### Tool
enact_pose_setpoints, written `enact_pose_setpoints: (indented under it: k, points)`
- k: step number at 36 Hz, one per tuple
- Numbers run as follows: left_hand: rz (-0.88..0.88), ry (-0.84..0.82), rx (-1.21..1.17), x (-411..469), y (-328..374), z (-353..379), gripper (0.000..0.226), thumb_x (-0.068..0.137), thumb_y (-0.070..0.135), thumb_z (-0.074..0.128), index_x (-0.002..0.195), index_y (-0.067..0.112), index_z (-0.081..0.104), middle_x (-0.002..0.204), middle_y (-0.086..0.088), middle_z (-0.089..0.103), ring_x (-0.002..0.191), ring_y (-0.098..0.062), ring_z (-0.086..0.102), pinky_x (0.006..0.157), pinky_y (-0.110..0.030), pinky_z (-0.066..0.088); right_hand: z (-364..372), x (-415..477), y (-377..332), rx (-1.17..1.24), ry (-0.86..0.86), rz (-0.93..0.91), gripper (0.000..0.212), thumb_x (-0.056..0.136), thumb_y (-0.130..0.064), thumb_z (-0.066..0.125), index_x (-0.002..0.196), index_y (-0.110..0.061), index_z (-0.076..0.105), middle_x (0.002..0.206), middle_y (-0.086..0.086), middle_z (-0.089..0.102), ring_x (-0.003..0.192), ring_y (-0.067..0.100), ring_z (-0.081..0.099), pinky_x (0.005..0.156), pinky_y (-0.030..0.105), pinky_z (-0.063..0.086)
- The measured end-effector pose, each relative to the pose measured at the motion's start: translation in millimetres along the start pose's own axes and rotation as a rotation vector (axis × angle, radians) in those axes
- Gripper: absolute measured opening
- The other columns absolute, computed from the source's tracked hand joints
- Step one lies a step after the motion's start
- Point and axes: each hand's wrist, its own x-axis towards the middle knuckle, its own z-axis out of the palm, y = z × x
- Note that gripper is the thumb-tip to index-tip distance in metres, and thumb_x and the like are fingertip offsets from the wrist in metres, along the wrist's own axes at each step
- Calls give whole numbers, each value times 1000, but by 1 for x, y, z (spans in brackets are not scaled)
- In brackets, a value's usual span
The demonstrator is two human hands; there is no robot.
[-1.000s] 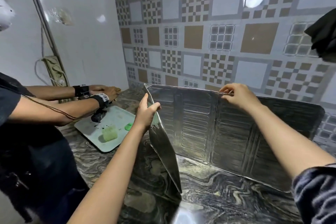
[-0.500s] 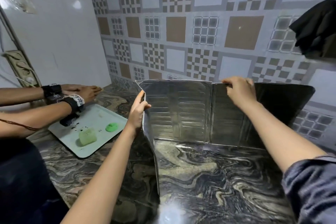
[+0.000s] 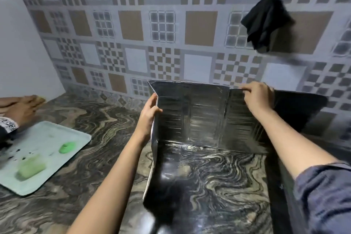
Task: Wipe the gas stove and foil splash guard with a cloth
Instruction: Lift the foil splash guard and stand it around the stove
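both hands (image 3: 150, 113) grip foil guard (image 3: 205, 116)

Looks like a home kitchen: patterned wall tiles (image 3: 133, 28) behind the held foil splash guard (image 3: 199, 116), swirly marble counter (image 3: 106, 119) underneath.

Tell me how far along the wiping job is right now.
Done: the foil splash guard stands unfolded on the counter. In hand: the left hand grips its left fold and the right hand its top edge. Left: seemingly all wiping; neither hand holds a cloth, a black cloth hangs on the wall, and no stove is in view.
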Motion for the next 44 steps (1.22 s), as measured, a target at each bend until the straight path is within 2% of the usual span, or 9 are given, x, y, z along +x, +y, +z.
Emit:
enact_pose_setpoints:
  k: [5,8,15,18,20,22,29,36,44]
  points:
    - [37,-63,-25,1,7,40,59,87,-16,31,144,-3,23,153,-12,25,143,-21,24,89,1,33,-18,5,27,36,24,-15,26,88,-3,53,100,-15,73,106,11,70,100,32,60,87,34,49]
    - [100,-85,-83,10,14,57,75,74,2,45,145,0,22,149,-5,29,135,-10,29,89,-2,39,-27,12,40,79,22,-17,27,87,-1,52,96,-13,74,103,12,70,98,32,61,86,34,50]
    - [172,-84,-136,25,21,74,86,62,8,37,146,5,21,147,4,27,133,-5,27,87,5,33,-39,29,52,153,48,-8,25,87,3,52,98,-5,73,103,13,70,98,30,61,78,25,43]
    - [157,-69,-133,31,17,68,86,62,7,38,146,5,25,152,-3,29,135,-8,30,98,-5,36,-36,35,55,163,21,-57,25,86,5,52,98,-3,73,101,14,70,96,31,62,80,25,44]
    - [149,-81,-118,33,14,59,85,61,8,41,145,8,29,152,-4,33,138,-14,32,113,-29,32,-33,38,53,162,1,-98,24,86,5,53,99,-2,72,101,14,70,95,30,62,82,23,43]
    - [139,-89,-111,33,9,50,84,61,10,43,144,12,34,150,-4,37,139,-19,33,117,-45,24,-30,41,50,161,-17,-146,24,86,4,53,101,-1,71,102,15,69,96,30,62,84,22,42]
    - [85,34,-150,30,4,45,75,70,8,40,144,10,33,152,-2,34,141,-16,30,117,-33,24,-27,50,40,128,-55,-303,21,88,-7,57,101,-7,73,105,8,70,100,29,61,91,31,44]
    - [102,17,-151,27,5,44,79,64,11,41,143,10,36,149,-3,40,138,-15,36,115,-34,27,-29,48,46,128,45,-377,19,87,-10,58,99,-9,73,101,9,71,94,34,61,87,38,45]
    - [96,-24,-238,22,17,37,80,58,18,50,138,15,44,145,-6,44,136,-25,39,115,-49,25,-38,56,35,147,188,-454,24,82,6,56,92,-6,74,90,13,71,84,35,62,83,42,46]
